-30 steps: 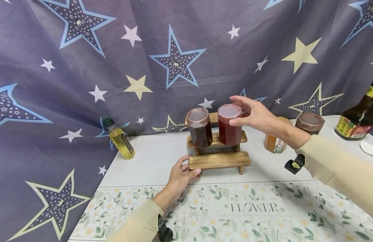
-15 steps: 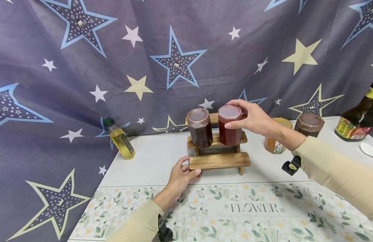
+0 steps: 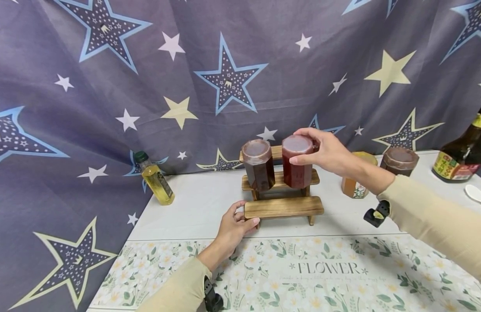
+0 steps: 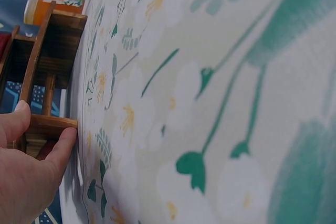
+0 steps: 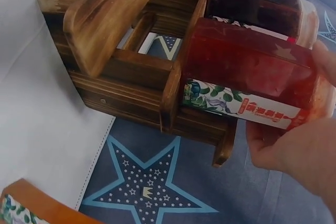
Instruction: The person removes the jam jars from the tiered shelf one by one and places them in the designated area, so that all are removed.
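A small stepped wooden rack [image 3: 283, 207] stands on the table. My left hand [image 3: 233, 229] holds the left end of its lowest step, thumb in front and fingers behind; the left wrist view shows the thumb and a finger at the wood. On the middle step are two faceted jars side by side: a dark brown jar [image 3: 259, 173] at left and a red jar [image 3: 297, 171] at right. My right hand [image 3: 329, 149] grips the red jar around its lid, thumb on the near side. In the right wrist view the red jar's printed label [image 5: 241, 104] faces sideways.
An oil bottle [image 3: 157, 184] with a green cap stands at left. Right of the rack are an orange jar [image 3: 351, 186], partly behind my right forearm, another dark jar [image 3: 400, 160], a brown sauce bottle [image 3: 460, 158] and a white spoon [image 3: 478, 193]. A star-patterned curtain [image 3: 146, 86] hangs behind.
My right hand has come slightly left and down, its thumb and fingers closing in around the red jar's lid. The left hand, rack and jars look almost unmoved.
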Action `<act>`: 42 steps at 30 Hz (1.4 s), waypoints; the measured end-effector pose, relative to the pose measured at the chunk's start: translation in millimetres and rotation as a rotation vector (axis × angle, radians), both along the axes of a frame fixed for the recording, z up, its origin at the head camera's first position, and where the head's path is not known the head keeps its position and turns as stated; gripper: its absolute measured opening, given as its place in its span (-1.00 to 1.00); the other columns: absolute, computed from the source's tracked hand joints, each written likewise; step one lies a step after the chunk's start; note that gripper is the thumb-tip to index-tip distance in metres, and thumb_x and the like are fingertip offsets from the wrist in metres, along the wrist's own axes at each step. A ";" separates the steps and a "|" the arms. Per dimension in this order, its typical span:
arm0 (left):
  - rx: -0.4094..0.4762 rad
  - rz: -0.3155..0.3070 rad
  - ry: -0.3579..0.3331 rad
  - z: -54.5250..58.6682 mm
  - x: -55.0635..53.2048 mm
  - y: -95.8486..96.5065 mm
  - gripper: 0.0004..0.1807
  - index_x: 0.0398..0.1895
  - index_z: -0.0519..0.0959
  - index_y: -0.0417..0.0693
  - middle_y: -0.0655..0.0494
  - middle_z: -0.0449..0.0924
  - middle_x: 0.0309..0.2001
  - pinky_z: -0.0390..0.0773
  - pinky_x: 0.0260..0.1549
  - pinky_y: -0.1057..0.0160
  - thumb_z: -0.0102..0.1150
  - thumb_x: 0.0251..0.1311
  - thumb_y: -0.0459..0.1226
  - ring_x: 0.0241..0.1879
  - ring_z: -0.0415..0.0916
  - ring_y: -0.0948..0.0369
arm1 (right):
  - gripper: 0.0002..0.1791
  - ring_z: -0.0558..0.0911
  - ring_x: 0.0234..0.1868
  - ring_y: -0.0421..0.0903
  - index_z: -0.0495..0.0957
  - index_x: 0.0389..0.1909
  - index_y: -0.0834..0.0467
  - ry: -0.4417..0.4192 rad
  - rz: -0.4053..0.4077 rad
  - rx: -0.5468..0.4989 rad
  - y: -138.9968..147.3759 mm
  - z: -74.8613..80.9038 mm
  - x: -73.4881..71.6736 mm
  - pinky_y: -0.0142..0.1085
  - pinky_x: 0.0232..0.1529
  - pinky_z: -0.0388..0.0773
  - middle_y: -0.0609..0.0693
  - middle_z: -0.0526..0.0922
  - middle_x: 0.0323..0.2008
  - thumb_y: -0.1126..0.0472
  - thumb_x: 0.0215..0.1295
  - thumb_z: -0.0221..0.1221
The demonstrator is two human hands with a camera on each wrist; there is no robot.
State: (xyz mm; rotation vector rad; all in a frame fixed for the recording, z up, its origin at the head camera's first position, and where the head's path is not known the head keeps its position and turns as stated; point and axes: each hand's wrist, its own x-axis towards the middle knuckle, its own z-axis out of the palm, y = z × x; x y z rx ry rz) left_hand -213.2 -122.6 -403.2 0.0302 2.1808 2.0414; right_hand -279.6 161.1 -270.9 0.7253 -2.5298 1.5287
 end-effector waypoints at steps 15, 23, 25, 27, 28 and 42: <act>0.001 -0.002 0.001 0.7 -0.5 -0.6 -0.20 0.43 0.12 -0.15 -0.17 0.59 -0.07 0.68 -0.08 0.10 0.30 0.16 -0.39 -0.17 0.62 0.11 | -0.32 0.53 -0.02 -0.10 0.38 0.26 0.05 -0.006 -0.107 0.017 28.9 19.8 23.0 -0.47 -0.14 0.57 0.04 0.54 0.04 0.05 0.12 0.40; 0.000 -0.005 -0.002 0.7 -0.3 -0.8 -0.20 0.44 0.12 -0.13 -0.17 0.59 -0.07 0.68 -0.08 0.11 0.30 0.16 -0.39 -0.18 0.62 0.13 | -0.33 0.55 -0.10 -0.19 0.37 0.26 0.05 0.005 -0.199 0.058 56.7 16.2 36.6 -0.54 -0.23 0.56 0.06 0.55 0.02 0.05 0.14 0.38; -0.003 -0.005 -0.001 0.4 -0.4 -0.6 -0.20 0.43 0.12 -0.14 -0.16 0.59 -0.07 0.68 -0.09 0.11 0.31 0.16 -0.39 -0.18 0.62 0.12 | -0.34 0.57 -0.13 -0.20 0.37 0.26 0.05 0.005 -0.219 0.073 64.5 14.0 40.1 -0.52 -0.25 0.58 0.08 0.56 0.00 0.05 0.14 0.38; -0.007 -0.004 -0.002 0.0 -0.2 -0.5 -0.19 0.44 0.12 -0.14 -0.16 0.59 -0.08 0.69 -0.09 0.11 0.31 0.17 -0.39 -0.17 0.62 0.09 | -0.34 0.58 -0.16 -0.22 0.37 0.25 0.05 0.005 -0.240 0.094 72.3 11.2 43.9 -0.49 -0.29 0.60 0.09 0.57 -0.02 0.04 0.14 0.38; -0.010 -0.004 -0.001 -0.3 0.0 -0.6 -0.19 0.44 0.11 -0.14 -0.16 0.60 -0.09 0.69 -0.09 0.11 0.30 0.17 -0.39 -0.17 0.62 0.08 | -0.33 0.58 -0.18 -0.23 0.37 0.25 0.05 0.002 -0.249 0.103 76.2 9.6 46.0 -0.46 -0.31 0.62 0.10 0.57 -0.02 0.03 0.14 0.38; -0.009 -0.007 0.004 -0.8 0.1 -1.1 -0.19 0.44 0.11 -0.14 -0.16 0.59 -0.07 0.68 -0.08 0.10 0.30 0.17 -0.39 -0.16 0.62 0.09 | -0.32 0.53 -0.22 -0.44 0.35 0.28 0.09 -0.022 -0.339 0.157 128.9 -25.5 63.2 -0.54 -0.38 0.58 -0.18 0.52 -0.11 0.11 0.15 0.38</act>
